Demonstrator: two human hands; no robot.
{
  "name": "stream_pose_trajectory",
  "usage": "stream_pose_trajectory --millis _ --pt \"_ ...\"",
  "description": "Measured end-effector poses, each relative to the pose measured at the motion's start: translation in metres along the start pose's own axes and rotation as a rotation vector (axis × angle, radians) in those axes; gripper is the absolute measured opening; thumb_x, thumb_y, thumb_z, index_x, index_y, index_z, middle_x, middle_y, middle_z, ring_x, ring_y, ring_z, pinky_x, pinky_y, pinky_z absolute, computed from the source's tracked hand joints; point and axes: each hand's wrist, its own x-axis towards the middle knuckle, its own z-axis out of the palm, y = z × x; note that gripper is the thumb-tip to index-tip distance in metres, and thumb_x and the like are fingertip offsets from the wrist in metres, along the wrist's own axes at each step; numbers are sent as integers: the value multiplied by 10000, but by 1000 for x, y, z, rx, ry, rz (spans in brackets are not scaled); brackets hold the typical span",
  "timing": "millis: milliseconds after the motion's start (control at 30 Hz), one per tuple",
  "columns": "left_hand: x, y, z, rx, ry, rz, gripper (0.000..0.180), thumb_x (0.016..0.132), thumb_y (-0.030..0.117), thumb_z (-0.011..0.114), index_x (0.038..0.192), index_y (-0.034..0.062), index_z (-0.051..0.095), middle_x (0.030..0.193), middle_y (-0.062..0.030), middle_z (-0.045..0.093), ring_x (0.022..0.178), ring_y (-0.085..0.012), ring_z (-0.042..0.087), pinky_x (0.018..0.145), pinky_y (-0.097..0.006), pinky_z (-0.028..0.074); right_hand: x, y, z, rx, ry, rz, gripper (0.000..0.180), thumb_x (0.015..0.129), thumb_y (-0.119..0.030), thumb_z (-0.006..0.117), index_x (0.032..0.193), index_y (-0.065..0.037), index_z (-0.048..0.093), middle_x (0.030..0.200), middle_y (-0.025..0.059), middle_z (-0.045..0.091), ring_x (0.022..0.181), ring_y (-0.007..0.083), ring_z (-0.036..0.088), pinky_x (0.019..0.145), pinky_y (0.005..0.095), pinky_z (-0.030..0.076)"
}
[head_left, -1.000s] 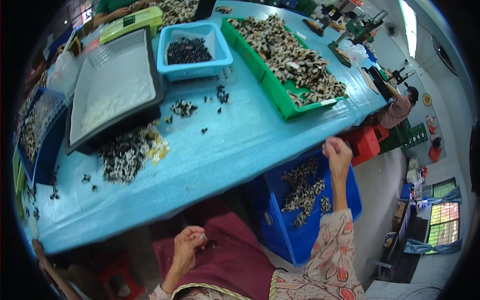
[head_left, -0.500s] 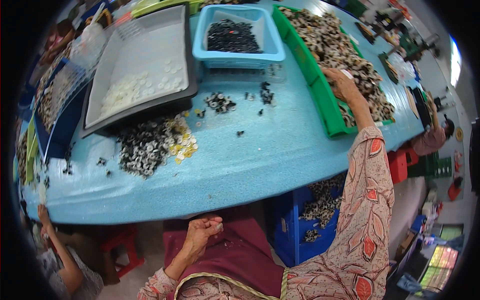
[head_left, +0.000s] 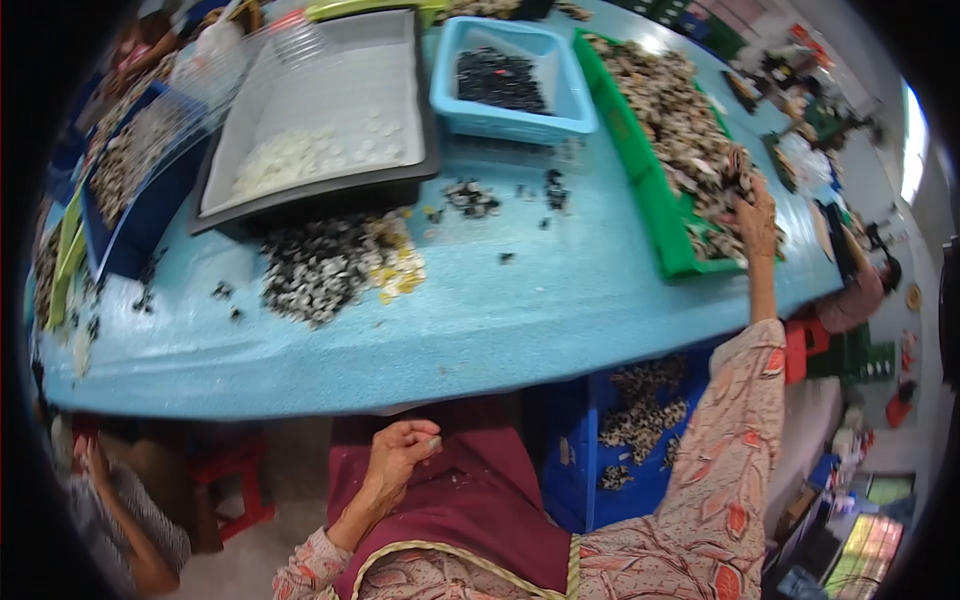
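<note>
My right hand (head_left: 757, 222) is inside the near right end of a long green bin (head_left: 655, 220). Its fingers curl in among small black-and-cream parts (head_left: 655, 105) heaped there, and a few seem gathered at the fingertips, though blurred. Low over my lap, my left hand (head_left: 395, 462) is closed, thumb against fingers, in front of a maroon apron (head_left: 470, 480). Whatever is pinched there, if anything, is too small to make out.
A light blue basket (head_left: 515, 125) holds black pieces; left of it, a grey tray (head_left: 310, 185) holds white discs. Loose black, white and yellow pieces (head_left: 325, 270) lie before the tray. A blue crate (head_left: 565, 450) stands below the table. A co-worker's arm (head_left: 125, 515) shows at left.
My right hand has moved right across the green bin, from its left wall toward its near right end. My left hand stays closed above my lap. The whole view has shifted slightly.
</note>
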Motion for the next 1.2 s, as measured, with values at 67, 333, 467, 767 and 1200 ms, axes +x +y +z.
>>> stream_pose_trajectory --millis 67,333,467,767,1200 --pt "-8 1 -9 14 -1 93 183 828 -16 634 1006 -16 593 769 -44 634 670 -99 581 595 -212 451 -22 -31 19 387 -9 54 407 838 6 521 1244 -27 529 1028 86 642 727 165 642 527 283 570" --pt "-24 67 34 156 -190 559 492 781 43 697 1229 22 494 1089 -73 566 1029 -134 525 762 -248 460 -226 -151 75 1107 -487 286 357 936 -134 560 1253 22 510 974 101 653 709 154 646 508 255 540" --pt "-25 76 33 318 -217 572 439 799 100 693 1201 18 536 1020 -34 599 946 -115 551 782 -265 465 -298 -180 115 1180 -715 446 340 939 -220 585 1185 15 583 921 57 668 717 103 631 552 227 525" --pt "-54 17 -5 -543 -286 158 326 910 135 607 1189 -25 555 1018 -88 669 868 -149 667 736 -277 570 -364 -217 147 1452 -810 707 277 933 -228 591 1082 5 608 830 18 636 615 42 542 452 172 386" --pt "-70 3 -27 -518 -209 247 431 940 312 566 1217 -12 502 1065 -95 637 953 -130 620 821 -268 511 -397 -215 167 1418 -779 796 270 923 -193 599 1118 -11 556 892 31 649 613 23 552 423 147 366"
